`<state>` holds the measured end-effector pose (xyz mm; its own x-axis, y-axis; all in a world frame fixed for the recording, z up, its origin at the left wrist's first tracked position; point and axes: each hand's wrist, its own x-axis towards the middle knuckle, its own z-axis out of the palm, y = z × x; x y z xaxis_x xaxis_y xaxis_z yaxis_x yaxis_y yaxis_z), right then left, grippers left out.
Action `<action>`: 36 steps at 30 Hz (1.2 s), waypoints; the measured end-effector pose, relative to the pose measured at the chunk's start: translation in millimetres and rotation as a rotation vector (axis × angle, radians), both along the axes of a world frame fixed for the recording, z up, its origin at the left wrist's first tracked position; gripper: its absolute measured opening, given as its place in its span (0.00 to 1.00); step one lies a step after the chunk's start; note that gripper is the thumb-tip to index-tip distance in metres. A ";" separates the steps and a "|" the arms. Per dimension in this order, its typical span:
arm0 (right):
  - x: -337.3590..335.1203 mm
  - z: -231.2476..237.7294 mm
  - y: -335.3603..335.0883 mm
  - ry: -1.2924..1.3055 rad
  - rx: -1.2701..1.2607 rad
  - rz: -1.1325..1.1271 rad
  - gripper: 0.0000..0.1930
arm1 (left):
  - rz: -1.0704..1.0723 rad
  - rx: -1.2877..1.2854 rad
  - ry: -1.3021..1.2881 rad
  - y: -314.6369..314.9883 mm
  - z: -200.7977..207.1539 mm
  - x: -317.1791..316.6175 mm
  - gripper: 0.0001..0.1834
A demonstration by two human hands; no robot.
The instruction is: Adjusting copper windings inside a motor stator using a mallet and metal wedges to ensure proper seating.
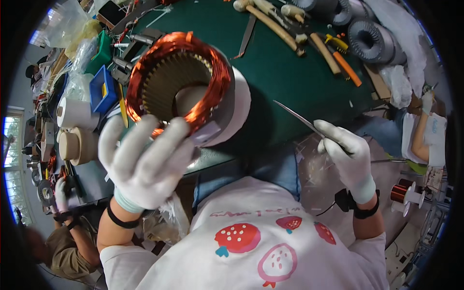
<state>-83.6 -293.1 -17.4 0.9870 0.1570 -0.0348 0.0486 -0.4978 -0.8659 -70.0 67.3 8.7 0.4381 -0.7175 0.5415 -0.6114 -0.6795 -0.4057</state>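
Observation:
A motor stator (224,104) with thick copper windings (220,72) round its rim stands on a round white pad (242,96), its slotted bore facing up toward me. My left hand (145,166), in a white glove, has its fingers spread against the near side of the windings; the thumb is mostly hidden. To the right, apart from the stator, my gloved right hand (345,152) is closed around a slim, pointed metal tool (297,116). Its tip points up and left over the table's near edge.
The green table (290,82) carries wooden-handled hammers (275,29), an orange-handled tool (347,69) and bare grey stator cores (369,41). A blue bin (102,89) and white roll (77,113) stand left. Co-workers' arms (420,137) show at both sides; a copper wire spool (403,193) sits lower right.

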 end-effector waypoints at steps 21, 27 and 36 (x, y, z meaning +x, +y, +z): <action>16.4 60.1 47.0 -0.367 -0.633 0.302 0.25 | 0.019 -0.415 0.001 -60.9 -40.6 31.2 0.20; 37.4 30.7 48.5 -0.355 -0.386 0.229 0.23 | 0.075 -0.492 -0.220 -85.2 -55.0 47.3 0.20; 65.5 32.6 71.8 0.034 -0.006 0.154 0.15 | 0.163 -0.510 0.148 -86.6 -26.9 23.0 0.27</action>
<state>-18.1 -221.3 15.2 0.9496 0.3058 -0.0693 0.0953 -0.4921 -0.8653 -47.0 -19.3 -18.2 0.6192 -0.2969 0.7269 -0.5076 -0.8577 0.0820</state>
